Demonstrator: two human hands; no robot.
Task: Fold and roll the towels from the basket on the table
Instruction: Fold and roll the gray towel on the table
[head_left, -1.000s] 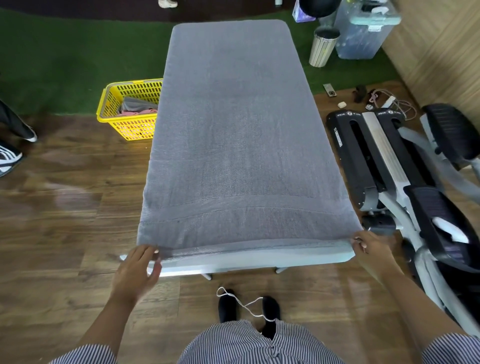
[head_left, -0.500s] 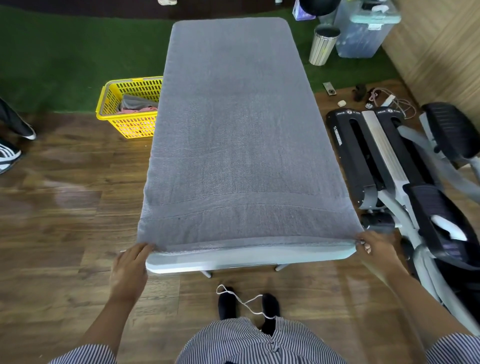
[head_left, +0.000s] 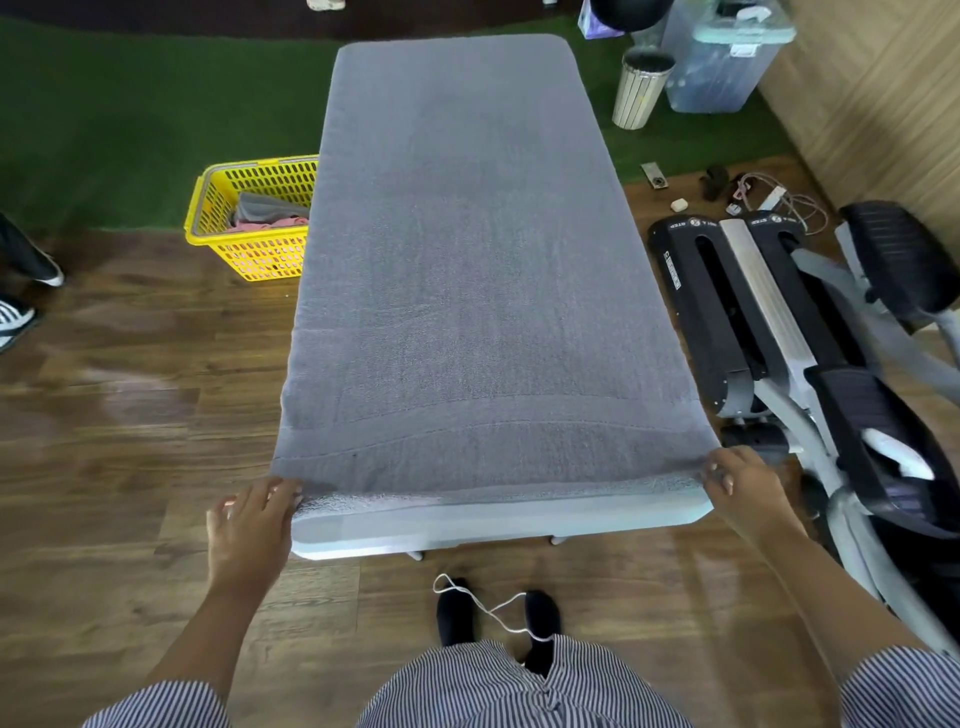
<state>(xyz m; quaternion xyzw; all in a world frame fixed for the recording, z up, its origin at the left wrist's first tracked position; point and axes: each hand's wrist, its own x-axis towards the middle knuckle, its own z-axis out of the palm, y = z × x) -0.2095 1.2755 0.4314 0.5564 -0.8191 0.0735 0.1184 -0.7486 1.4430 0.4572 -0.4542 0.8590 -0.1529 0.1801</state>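
A large grey towel (head_left: 467, 260) lies spread flat over the whole white table (head_left: 498, 525), its near hem along the table's front edge. My left hand (head_left: 249, 525) pinches the towel's near left corner, the other fingers spread. My right hand (head_left: 743, 483) grips the near right corner with curled fingers. A yellow basket (head_left: 249, 223) stands on the floor left of the table and holds more towels, grey and pink.
Black and grey exercise machine (head_left: 810, 353) close on the right. A bin (head_left: 641, 85) and a plastic box (head_left: 727, 57) stand at the far right. Another person's shoes (head_left: 21, 296) at the left edge. A white cord (head_left: 488, 608) by my feet.
Both hands stay at the towel's near corners. The near hem has been drawn slightly toward the table's front edge, and my left fingers have spread out.
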